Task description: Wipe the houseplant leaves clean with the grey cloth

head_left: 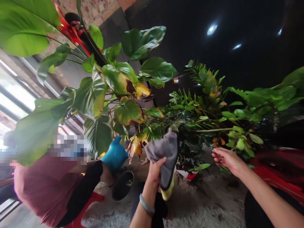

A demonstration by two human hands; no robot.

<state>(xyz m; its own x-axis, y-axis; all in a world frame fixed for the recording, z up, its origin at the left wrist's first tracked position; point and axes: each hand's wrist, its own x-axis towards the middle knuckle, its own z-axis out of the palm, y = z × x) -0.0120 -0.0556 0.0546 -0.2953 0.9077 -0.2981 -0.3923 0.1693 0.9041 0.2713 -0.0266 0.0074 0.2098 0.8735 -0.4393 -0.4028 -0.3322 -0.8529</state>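
My left hand, with a pale bangle on its wrist, is closed around a grey cleaning cloth. The cloth has a dark edge and a yellow underside, and it bunches upward in front of the low plants. On the right, the fingers of my right hand are pinched together beside a leafy green plant. What they hold, if anything, is too small to make out. To the left of the cloth hang large heart-shaped leaves, several of them yellowed with brown edges.
A person in a pink shirt sits on a red stool at the left. Near them are a blue container and a black bucket. Red plastic furniture stands at right. Behind the plants rises a dark glossy surface.
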